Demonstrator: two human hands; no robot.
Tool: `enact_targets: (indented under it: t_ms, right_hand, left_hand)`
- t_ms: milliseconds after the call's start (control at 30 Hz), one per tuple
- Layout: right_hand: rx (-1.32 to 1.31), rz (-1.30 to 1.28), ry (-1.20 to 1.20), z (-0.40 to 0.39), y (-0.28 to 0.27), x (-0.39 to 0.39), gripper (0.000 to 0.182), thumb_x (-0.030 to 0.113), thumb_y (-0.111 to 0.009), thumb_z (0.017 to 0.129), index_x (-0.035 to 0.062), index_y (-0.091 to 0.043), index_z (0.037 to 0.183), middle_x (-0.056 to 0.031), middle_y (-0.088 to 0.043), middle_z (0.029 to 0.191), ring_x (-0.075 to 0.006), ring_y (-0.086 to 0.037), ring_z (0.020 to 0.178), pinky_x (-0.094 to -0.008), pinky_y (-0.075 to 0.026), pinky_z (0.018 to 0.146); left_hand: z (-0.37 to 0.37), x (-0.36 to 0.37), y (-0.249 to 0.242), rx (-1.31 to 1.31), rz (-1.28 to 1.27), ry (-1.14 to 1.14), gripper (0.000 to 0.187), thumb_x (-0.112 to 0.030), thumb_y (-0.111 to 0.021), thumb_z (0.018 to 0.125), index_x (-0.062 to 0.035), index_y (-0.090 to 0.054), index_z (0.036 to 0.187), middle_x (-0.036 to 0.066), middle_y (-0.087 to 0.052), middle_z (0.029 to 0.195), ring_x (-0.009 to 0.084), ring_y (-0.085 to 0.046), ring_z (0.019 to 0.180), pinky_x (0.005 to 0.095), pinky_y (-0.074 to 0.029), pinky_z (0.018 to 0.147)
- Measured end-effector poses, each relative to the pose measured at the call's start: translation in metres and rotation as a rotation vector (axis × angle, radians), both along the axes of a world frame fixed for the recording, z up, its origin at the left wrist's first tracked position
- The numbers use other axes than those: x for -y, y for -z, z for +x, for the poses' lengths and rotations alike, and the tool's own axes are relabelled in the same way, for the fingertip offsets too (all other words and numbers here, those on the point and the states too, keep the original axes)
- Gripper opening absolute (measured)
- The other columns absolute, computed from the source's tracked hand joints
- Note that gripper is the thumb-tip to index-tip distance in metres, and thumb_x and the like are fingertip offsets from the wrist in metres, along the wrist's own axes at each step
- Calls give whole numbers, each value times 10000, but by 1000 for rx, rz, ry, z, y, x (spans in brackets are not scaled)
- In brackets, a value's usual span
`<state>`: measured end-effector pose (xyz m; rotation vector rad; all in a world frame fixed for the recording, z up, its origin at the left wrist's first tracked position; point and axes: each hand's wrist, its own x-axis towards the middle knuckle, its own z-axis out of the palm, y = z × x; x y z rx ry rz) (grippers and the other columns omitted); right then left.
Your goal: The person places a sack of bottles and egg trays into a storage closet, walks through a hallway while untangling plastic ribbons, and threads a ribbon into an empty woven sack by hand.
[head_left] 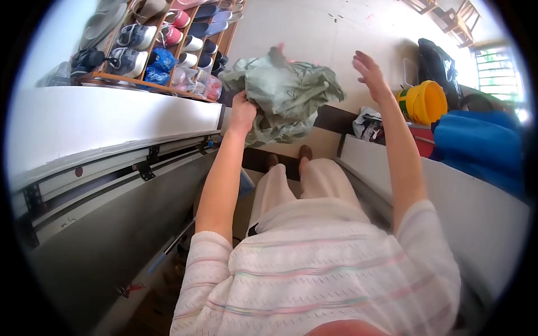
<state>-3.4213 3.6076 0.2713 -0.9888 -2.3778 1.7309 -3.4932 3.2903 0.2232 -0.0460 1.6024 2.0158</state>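
My left hand (243,113) is closed on the near left edge of a crumpled grey-green plastic bag (286,92). The bag hangs bunched in front of me, above the floor at the doorway, with small reddish bits showing at its top. Some of my left fingers are hidden by its folds. To the right of the bag, my right hand (371,74) is raised, its fingers apart and nothing in it. A gap separates that hand from the bag.
A wooden shoe rack (162,87) full of shoes and slippers stands at the left. At the right are a yellow bucket (421,102), a black bag (437,64) and a blue sheet (476,145). White ledges flank me, and my feet are on the floor below the bag.
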Motion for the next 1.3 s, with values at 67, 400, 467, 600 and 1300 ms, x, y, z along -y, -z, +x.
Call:
enact_targets:
  t_ms: [67, 400, 467, 600, 1300]
  right_hand:
    - [119, -54, -55, 0, 38, 1, 495, 315, -596, 787, 40, -465, 1178, -97, -546, 1091, -144, -493, 990, -321, -426, 740]
    - [-95, -740, 94, 29, 26, 58, 250, 74, -607, 763, 5, -565, 1000, -41, -603, 882, -115, -565, 779, -252, -465, 689]
    - [-145, -521, -59, 24, 17, 76, 266, 69, -611, 750, 5, -565, 1004, -41, -597, 907, -113, -550, 818, -250, -444, 728]
    - [-199, -176, -341, 26, -16, 131, 393, 140, -632, 741, 8, -524, 1095, -25, -567, 993, -111, -515, 841, -239, -409, 767]
    - [457, -245, -438, 60, -60, 6, 248, 216, -506, 824, -24, -562, 847, -115, -585, 853, -174, -601, 596, -234, -454, 445]
  left_hand:
    - [9, 6, -5, 61, 147, -5, 198, 69, -503, 724, 22, -600, 891, 48, -614, 865, 123, -554, 776, 251, -432, 715]
    - [-8, 51, 5, -544, -962, -11, 395, -135, -629, 665, 18, -544, 1018, 136, -615, 843, 208, -589, 786, 290, -452, 709]
    - [-7, 42, -2, -342, -647, -37, 414, -191, -645, 670, 17, -553, 1016, 115, -613, 780, 182, -581, 710, 279, -452, 652]
    - [15, -29, -50, -23, -304, 173, 319, -203, -625, 706, 28, -593, 922, 48, -595, 734, 115, -530, 647, 244, -419, 575]
    - [19, 1, -99, 139, 349, -31, 263, 89, -406, 656, -1, -570, 841, 42, -580, 799, 133, -538, 718, 242, -425, 698]
